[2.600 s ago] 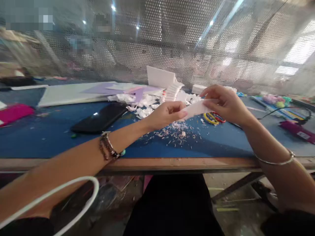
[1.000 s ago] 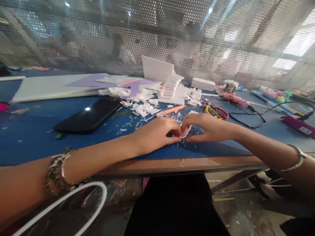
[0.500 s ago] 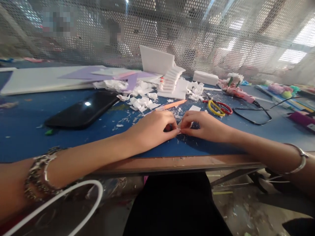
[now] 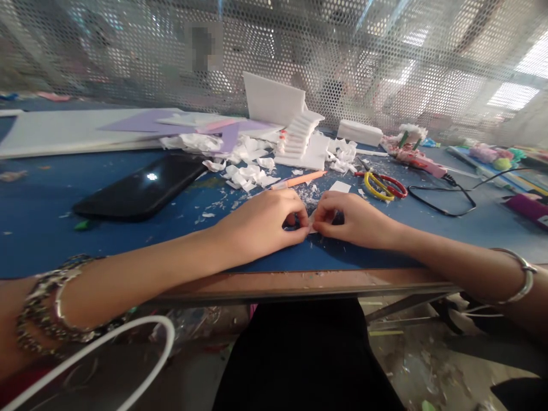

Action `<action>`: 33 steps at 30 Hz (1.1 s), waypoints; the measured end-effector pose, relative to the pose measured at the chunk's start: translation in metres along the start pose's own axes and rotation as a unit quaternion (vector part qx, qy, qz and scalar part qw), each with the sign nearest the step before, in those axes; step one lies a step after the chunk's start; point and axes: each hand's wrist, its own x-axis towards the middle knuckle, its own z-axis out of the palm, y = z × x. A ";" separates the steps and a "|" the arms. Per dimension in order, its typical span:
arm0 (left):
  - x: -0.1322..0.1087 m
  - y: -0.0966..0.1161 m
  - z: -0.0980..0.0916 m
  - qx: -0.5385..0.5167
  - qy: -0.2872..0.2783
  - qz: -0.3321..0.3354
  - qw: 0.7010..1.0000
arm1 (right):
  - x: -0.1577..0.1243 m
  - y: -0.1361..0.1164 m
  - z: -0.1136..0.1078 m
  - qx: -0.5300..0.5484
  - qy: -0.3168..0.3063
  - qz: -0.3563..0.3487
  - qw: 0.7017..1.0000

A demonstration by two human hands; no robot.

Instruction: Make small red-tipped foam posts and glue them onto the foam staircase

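Between my fingertips is a small white piece [image 4: 312,222], thin like paper or foam sheet and mostly hidden by the fingers. My left hand [image 4: 274,220] pinches its left side with thumb and forefinger. From the other side my right hand [image 4: 346,220] pinches it the same way, the fingertips almost meeting. Both hands rest low over the blue table [image 4: 240,260], close to its front edge. Just beyond them lie an orange pen-like cutter [image 4: 299,180] and a small white square [image 4: 340,186]. Scissors [image 4: 383,186] with yellow and red handles are to the right.
A black phone [image 4: 141,188] lies at left. White scraps [image 4: 248,174] surround a stack of white strips [image 4: 299,140]. Behind stand a white board [image 4: 274,100] and a perforated metal screen [image 4: 299,51]. A pink tool [image 4: 422,162] trails a black cord [image 4: 454,214] on the right.
My hands stay in nearly the same pinch, with their fingertips slightly further apart around the white piece. The view has shifted a little.
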 end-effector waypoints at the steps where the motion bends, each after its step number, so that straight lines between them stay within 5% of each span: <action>1: 0.000 0.000 0.000 0.001 0.000 0.000 1.000 | 0.000 0.000 0.001 -0.007 0.004 -0.002 1.000; 15: -0.001 -0.002 -0.008 0.016 -0.033 0.017 0.999 | -0.006 0.001 -0.009 -0.066 -0.013 -0.109 0.992; 33: 0.007 -0.021 -0.008 -0.060 -0.060 0.050 0.995 | -0.007 0.000 0.002 -0.071 0.042 -0.097 0.992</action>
